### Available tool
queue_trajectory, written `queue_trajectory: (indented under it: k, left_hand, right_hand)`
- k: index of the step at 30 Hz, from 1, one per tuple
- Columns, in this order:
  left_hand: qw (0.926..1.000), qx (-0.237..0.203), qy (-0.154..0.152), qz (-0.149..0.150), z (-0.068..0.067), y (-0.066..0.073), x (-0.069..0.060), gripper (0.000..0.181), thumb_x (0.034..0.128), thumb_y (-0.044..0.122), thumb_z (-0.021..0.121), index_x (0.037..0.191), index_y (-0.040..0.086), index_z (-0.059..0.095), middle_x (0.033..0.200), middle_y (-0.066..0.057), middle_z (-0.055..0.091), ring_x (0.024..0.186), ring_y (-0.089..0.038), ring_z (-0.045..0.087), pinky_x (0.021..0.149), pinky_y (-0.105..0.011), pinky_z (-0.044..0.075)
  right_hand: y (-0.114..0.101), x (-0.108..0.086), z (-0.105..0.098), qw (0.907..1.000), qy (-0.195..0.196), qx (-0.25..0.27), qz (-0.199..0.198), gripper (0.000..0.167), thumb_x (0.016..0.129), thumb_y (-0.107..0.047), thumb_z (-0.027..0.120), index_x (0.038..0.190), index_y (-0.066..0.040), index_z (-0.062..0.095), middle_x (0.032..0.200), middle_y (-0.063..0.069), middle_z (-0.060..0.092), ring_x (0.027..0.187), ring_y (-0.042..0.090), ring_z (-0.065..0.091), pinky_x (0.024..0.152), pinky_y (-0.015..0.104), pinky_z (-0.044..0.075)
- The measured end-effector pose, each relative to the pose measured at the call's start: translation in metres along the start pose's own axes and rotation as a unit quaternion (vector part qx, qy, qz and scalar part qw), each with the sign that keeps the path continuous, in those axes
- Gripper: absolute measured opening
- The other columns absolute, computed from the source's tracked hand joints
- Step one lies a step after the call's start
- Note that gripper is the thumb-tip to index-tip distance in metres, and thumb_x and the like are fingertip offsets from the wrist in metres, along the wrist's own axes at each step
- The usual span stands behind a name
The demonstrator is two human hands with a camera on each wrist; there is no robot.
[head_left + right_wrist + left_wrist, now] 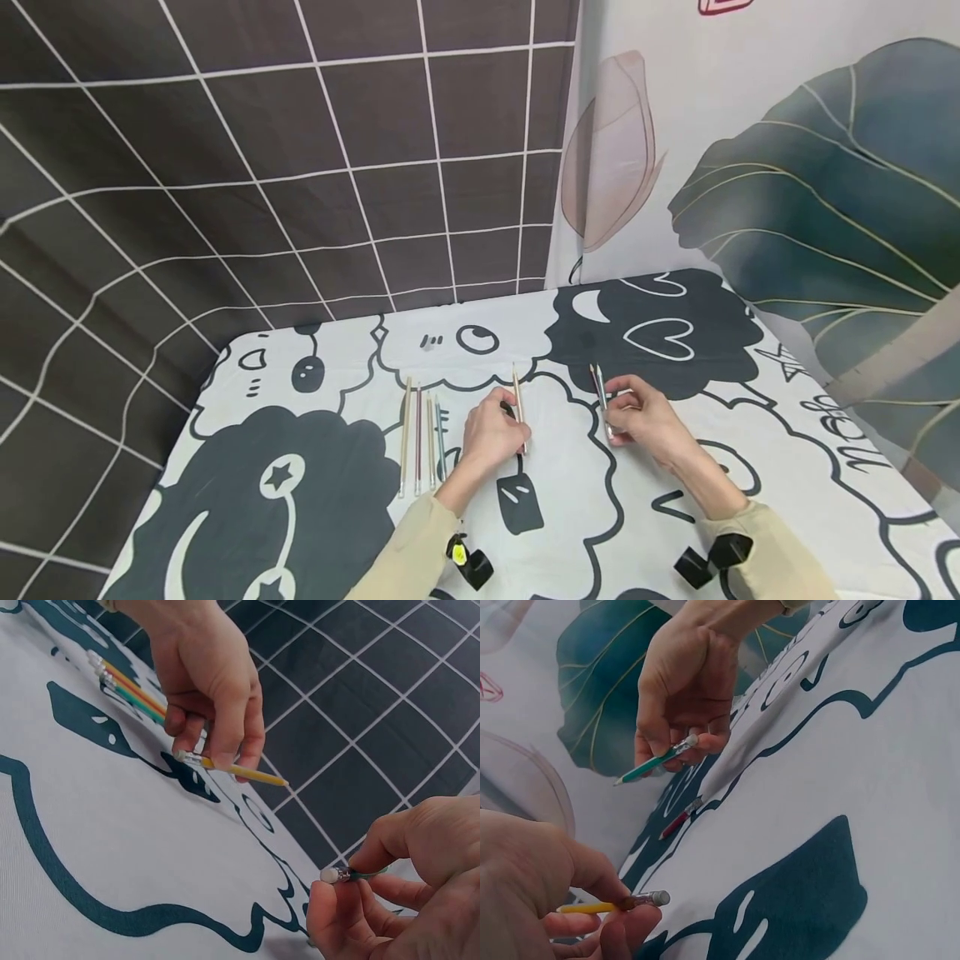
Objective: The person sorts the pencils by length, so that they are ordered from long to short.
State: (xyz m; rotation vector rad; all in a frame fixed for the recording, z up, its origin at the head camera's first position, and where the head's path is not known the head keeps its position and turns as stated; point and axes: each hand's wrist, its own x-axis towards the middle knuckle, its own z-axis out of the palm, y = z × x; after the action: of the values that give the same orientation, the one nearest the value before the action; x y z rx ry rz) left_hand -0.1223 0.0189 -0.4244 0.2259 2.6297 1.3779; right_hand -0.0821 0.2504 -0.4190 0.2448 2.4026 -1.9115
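Observation:
My left hand [492, 429] pinches a yellow pencil [517, 390] near its eraser end, thumb against fingers. The same yellow pencil [251, 774] shows in the right wrist view, its tip pointing away from the eraser held near the fingers. In my right hand [647, 423] a green pencil [641, 769] is pinched between thumb and fingers, its white eraser [330, 875] sticking out. Below that hand a red pencil [676, 823] lies on the cloth. Left of my left hand, several pencils [418, 433] lie side by side, roughly parallel, erasers toward me.
A white cloth [570, 533] with dark cartoon drawings covers the table. Behind it hangs a dark curtain [360, 167] with a white grid. A pale leaf-patterned hanging [810, 183] stands at the right. Black wrist cameras [472, 565] sit on both wrists.

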Motion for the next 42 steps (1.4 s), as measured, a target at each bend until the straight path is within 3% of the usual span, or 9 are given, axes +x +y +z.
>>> queue_trajectory:
  k: [15, 32, 42]
  left_hand:
    - [0.9993, 0.017, 0.03, -0.014, -0.008, -0.011, -0.006, 0.039, 0.0709, -0.001, 0.072, 0.108, 0.006, 0.062, 0.063, 0.005, 0.065, 0.049, -0.011, 0.058, 0.059, -0.032, 0.044]
    - [0.9978, 0.035, 0.044, -0.035, -0.021, -0.021, -0.014, 0.042, 0.069, -0.004, 0.073, 0.109, 0.006, 0.062, 0.058, 0.005, 0.061, 0.049, -0.012, 0.057, 0.053, -0.03, 0.042]
    - [0.9958, 0.069, 0.059, -0.013, -0.026, -0.025, -0.016, 0.044, 0.0661, -0.005, 0.073, 0.108, 0.002, 0.062, 0.055, 0.004, 0.058, 0.048, -0.012, 0.055, 0.047, -0.028, 0.042]
  right_hand:
    - [-0.001, 0.002, 0.014, 0.9998, -0.009, -0.014, -0.009, 0.043, 0.085, 0.009, 0.057, 0.126, 0.008, 0.045, 0.088, 0.014, 0.056, 0.068, 0.017, 0.058, 0.059, 0.031, 0.056]
    - [-0.006, 0.004, 0.038, 0.999, -0.034, -0.022, -0.016, 0.041, 0.085, 0.01, 0.058, 0.125, 0.009, 0.047, 0.084, 0.011, 0.056, 0.067, 0.018, 0.058, 0.055, 0.03, 0.055]
    - [-0.008, 0.004, 0.051, 0.998, -0.058, -0.015, -0.02, 0.042, 0.083, 0.01, 0.06, 0.124, 0.008, 0.048, 0.083, 0.009, 0.056, 0.066, 0.019, 0.059, 0.055, 0.032, 0.055]
